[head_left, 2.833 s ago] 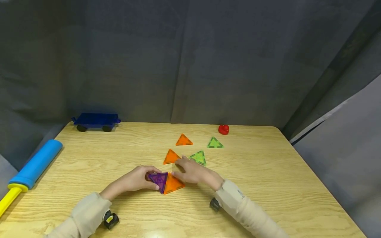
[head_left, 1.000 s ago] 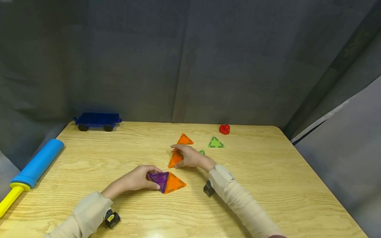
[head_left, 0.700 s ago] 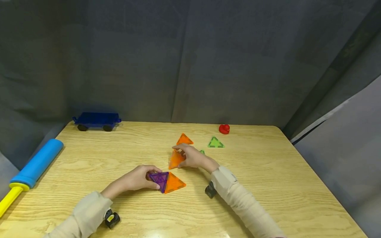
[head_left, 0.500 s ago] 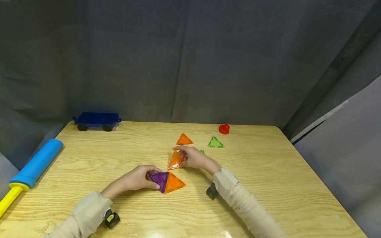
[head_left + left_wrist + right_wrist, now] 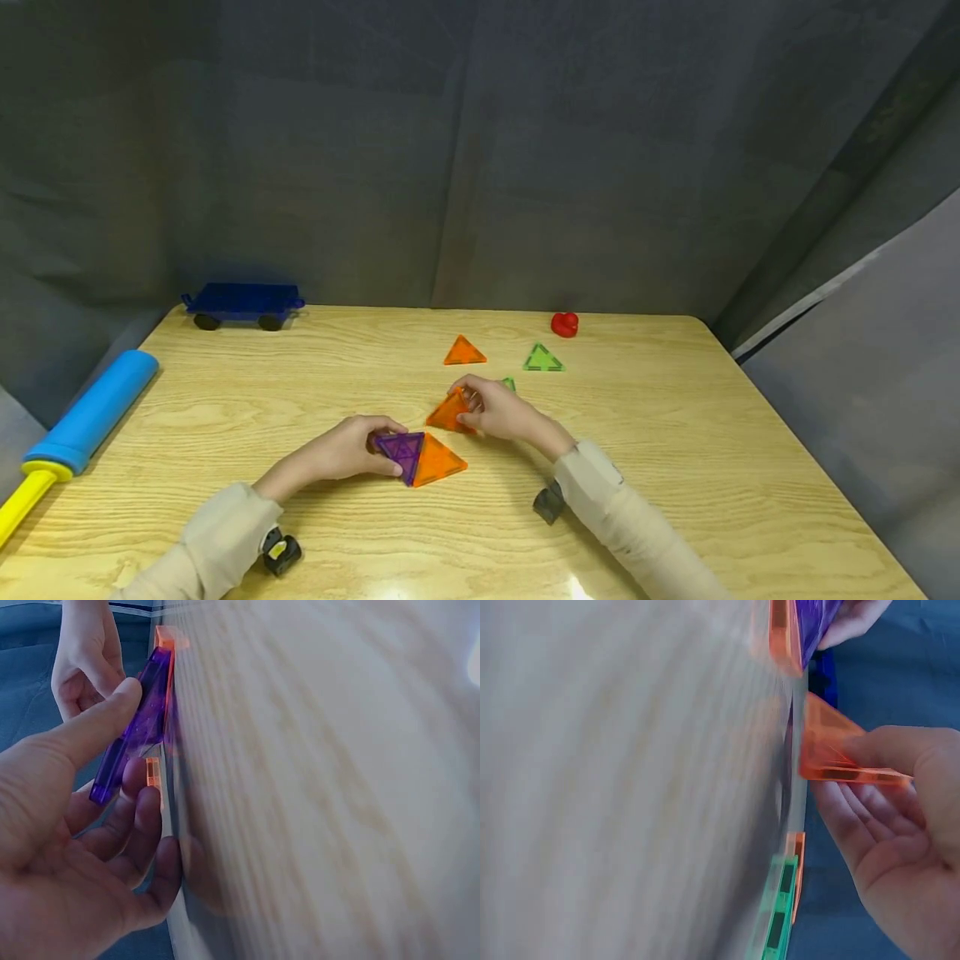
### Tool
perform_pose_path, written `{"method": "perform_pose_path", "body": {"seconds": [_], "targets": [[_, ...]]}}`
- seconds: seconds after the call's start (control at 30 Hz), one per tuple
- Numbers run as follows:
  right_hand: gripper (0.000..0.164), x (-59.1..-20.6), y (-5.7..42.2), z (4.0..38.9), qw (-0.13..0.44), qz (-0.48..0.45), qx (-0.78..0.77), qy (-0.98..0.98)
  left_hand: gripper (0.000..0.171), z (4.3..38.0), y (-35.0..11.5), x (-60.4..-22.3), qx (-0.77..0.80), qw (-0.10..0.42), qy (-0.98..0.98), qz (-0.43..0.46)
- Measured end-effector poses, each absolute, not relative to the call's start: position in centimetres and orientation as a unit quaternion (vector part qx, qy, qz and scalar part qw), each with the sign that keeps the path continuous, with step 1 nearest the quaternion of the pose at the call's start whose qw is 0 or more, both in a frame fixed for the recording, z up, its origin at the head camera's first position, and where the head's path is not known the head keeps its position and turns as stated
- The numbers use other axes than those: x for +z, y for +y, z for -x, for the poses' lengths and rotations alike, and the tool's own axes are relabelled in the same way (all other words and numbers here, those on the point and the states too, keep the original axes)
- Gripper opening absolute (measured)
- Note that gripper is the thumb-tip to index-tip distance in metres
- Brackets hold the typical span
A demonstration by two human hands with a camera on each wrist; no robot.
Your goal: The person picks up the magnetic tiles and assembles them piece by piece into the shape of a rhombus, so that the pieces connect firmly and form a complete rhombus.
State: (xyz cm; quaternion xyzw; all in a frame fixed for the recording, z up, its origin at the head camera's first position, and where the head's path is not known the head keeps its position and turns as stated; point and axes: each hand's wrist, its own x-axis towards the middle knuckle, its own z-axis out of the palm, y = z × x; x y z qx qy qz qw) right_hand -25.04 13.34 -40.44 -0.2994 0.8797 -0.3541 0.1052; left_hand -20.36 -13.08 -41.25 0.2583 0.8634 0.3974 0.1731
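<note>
1. The orange tile [image 5: 445, 412] pinched in my right hand [image 5: 504, 410] has turned and come nearer the purple tile [image 5: 401, 452]; still apart, so I judge the lining-up unfinished.
2. My left hand [image 5: 347, 448] grips that purple tile, edge to edge with a second orange tile [image 5: 439, 462] on the bench [image 5: 675, 433].
3. Farther back sits a blue wagon [image 5: 243, 302]; I can't make out any load.
</note>
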Motion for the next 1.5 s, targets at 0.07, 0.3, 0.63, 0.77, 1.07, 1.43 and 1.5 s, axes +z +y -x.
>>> {"method": "perform_pose_path", "body": {"seconds": [0.07,0.3,0.63,0.77,1.07,1.43,1.5], "targets": [[0.032,-40.4,13.4,24.5,0.101,0.284,-0.370,0.879,0.055,20.3,-13.1,-41.2,0.395,0.172,0.864,-0.260],[0.030,-40.6,13.4,22.8,0.131,0.241,-0.418,0.866,0.054,20.4,-13.0,-41.1,0.379,0.162,0.873,-0.261],[0.031,-41.0,12.8,22.0,0.113,0.229,-0.414,0.874,0.053,20.2,-12.8,-40.9,0.386,0.157,0.874,-0.251],[0.031,-41.0,12.6,21.6,0.101,0.224,-0.422,0.873,0.052,20.2,-12.5,-40.8,0.416,0.163,0.860,-0.245],[0.032,-40.9,12.4,21.0,0.084,0.279,-0.420,0.860,0.051,20.5,-11.8,-41.0,0.490,0.186,0.815,-0.245],[0.032,-41.1,12.4,20.8,0.124,0.308,-0.449,0.829,0.050,20.2,-11.2,-41.2,0.496,0.169,0.803,-0.283],[0.032,-41.1,12.4,20.8,0.125,0.313,-0.452,0.826,0.049,20.1,-11.0,-41.0,0.491,0.161,0.801,-0.301]]}}
